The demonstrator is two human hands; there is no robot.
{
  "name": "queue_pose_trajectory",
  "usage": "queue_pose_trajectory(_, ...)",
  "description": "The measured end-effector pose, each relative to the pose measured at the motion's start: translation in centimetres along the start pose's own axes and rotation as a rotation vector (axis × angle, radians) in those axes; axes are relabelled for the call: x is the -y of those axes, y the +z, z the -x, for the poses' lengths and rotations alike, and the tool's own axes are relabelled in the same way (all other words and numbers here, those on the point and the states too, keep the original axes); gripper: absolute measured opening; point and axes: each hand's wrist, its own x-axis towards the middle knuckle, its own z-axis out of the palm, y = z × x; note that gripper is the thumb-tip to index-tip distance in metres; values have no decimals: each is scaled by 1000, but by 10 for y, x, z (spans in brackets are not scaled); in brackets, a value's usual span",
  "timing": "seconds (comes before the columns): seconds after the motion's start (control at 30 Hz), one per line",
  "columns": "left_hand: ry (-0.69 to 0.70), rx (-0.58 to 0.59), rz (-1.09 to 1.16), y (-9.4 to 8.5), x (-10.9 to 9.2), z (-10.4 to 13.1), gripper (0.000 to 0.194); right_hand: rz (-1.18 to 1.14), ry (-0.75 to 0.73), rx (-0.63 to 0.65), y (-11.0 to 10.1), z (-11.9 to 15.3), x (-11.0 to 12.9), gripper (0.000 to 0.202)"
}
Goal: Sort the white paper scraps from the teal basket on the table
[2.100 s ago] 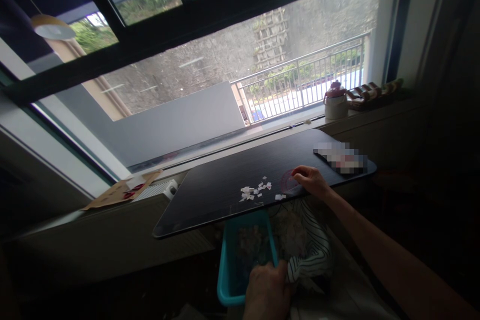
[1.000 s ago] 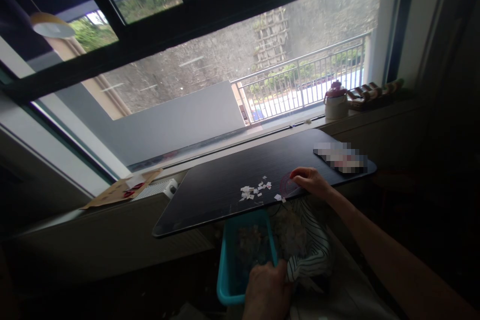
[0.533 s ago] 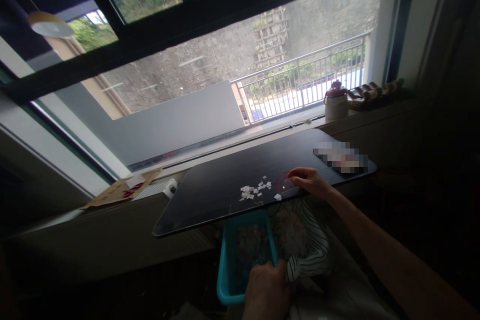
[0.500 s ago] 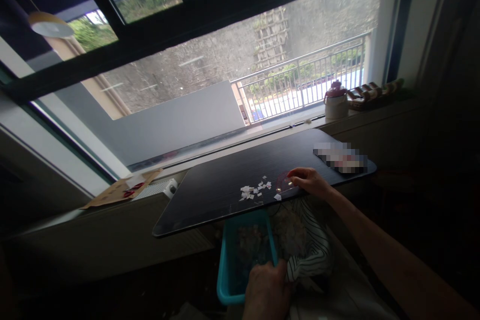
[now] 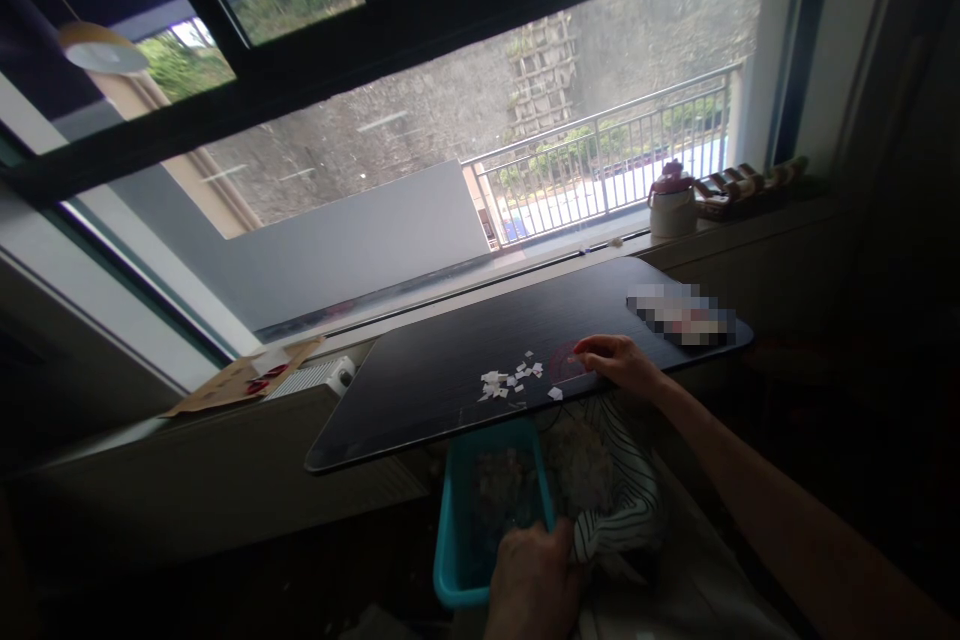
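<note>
The right hand (image 5: 615, 363), wrist arched, pinched the pink plastic piece (image 5: 564, 363) on the table (image 5: 442, 360), near paper scraps (image 5: 493, 382); the left hand (image 5: 534, 575), knuckles up, curled around the tub (image 5: 448, 530) rim.

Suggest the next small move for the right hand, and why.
Probably draw the lone scrap left and off the near table edge with the red piece in the right hand. The scrap lies beside that piece, close to the edge; the bin, with pale bits inside, shows below and left of it, the left hand at its rim.
</note>
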Motion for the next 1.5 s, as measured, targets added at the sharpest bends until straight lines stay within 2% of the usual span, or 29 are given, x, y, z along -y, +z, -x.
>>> queue_pose_trajectory(0.2,-5,0,2,1,0,0,21,40,-8,-52,1,0,-2,27)
queue_pose_trajectory(0.33,-8,7,7,1,0,0,21,40,-14,-2,0,0,-2,26)
queue_pose_trajectory(0.5,-3,3,5,2,0,-1,22,58,-15,-60,0,0,-2,28)
queue_pose_trajectory(0.63,-6,12,9,1,1,-1,22,32,-22,-3,0,0,-3,27)
queue_pose_trajectory(0.83,-12,40,10,-3,-1,0,23,71,-11,-86,1,-1,-6,29)
queue_pose_trajectory(0.97,-13,42,2,-6,-3,1,22,42,-27,-30,0,0,-4,28)
queue_pose_trajectory(1.13,-19,61,8,-8,-4,1,23,54,-11,-71,1,0,-3,26)
queue_pose_trajectory(1.5,-20,62,18,-7,-3,0,23,-22,28,-1,-5,4,5,22)
